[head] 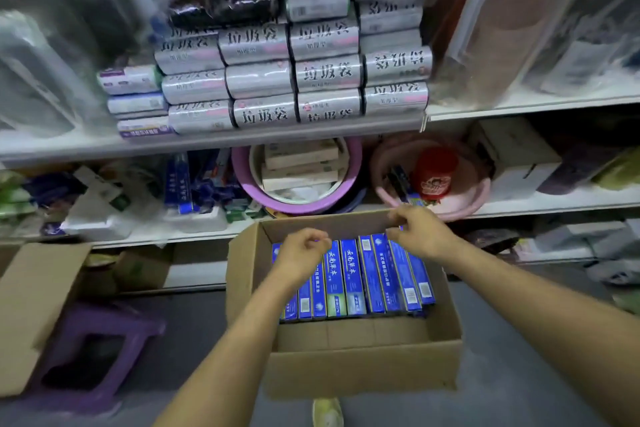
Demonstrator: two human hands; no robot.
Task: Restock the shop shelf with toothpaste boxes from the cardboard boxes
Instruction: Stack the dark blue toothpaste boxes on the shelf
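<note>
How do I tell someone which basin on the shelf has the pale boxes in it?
Start at the open cardboard box of blue toothpaste boxes. On the shelf just behind it, two round basins sit side by side. It is the left one, the purple basin with pale boxes stacked inside; the pink basin beside it holds a red cup.

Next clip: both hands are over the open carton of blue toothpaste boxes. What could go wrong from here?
1. The toothpaste boxes stand tightly packed on edge in the cardboard box. Lifting a few with the left hand or right hand may drag or tip their neighbours.
2. The middle shelf already looks crowded with loose packets and a purple basin. New boxes may go in crooked or knock something off.
</note>
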